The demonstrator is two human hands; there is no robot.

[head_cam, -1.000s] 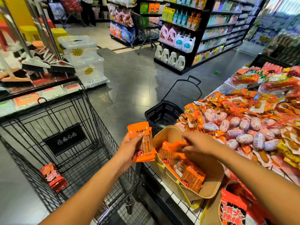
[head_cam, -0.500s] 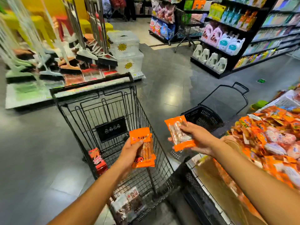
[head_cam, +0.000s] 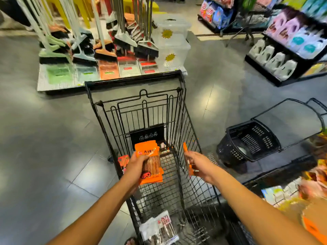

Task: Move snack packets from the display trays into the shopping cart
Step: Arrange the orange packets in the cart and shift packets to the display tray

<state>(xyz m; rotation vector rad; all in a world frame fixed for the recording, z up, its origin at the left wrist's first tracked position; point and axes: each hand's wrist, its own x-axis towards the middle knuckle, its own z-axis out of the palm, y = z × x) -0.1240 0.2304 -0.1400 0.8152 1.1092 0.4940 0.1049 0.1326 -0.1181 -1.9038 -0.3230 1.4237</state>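
The black wire shopping cart (head_cam: 184,110) stands straight in front of me. My left hand (head_cam: 137,164) grips a small stack of orange snack packets (head_cam: 150,163) above the cart's basket. My right hand (head_cam: 198,164) pinches one orange packet (head_cam: 186,156), seen edge-on, over the cart's right side. A red packet (head_cam: 122,160) lies inside the cart at the left, and a white packet (head_cam: 159,228) lies at its near end. The display trays (head_cam: 300,195) with snacks show blurred at the lower right.
A black plastic hand basket (head_cam: 247,144) sits on the floor right of the cart. A broom and dustpan display (head_cam: 99,55) and clear storage boxes (head_cam: 173,39) stand beyond the cart. Shelves of detergent bottles (head_cam: 283,55) line the far right. Grey tiled floor lies to the left.
My view swung left from the trays to the cart. My right hand lifted one orange packet from a tray and carried it over the cart; my left hand kept its packets.
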